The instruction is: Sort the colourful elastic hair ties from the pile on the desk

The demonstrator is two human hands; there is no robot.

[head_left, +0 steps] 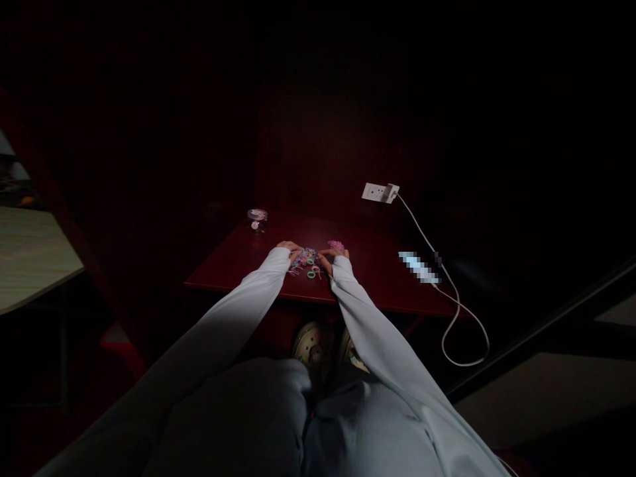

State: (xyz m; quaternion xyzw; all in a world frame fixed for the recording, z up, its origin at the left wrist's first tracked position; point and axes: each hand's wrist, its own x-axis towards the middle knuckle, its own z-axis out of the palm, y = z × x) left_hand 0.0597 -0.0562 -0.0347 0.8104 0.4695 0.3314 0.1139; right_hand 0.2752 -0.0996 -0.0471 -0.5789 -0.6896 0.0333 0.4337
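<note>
A small heap of colourful hair ties (309, 254) lies near the front of the dark red table, between my two hands. My left hand (292, 250) is at the left side of the heap, its fingers closed together at the edge. On the other side, my right hand (328, 257) has its fingers bent in a pinch against the heap. What either hand grips is too small and dark to make out. A green ring-shaped hair tie (311, 274) lies loose just in front. Just beyond my right hand sits a bright pink bunch (336, 245).
A clear round jar (257, 222) stands at the table's back left. Toward the right of the table (372, 285) lies a blurred-out phone-like device (419, 267), its white cable (453, 285) running to a wall socket (380, 192) and hanging past the edge.
</note>
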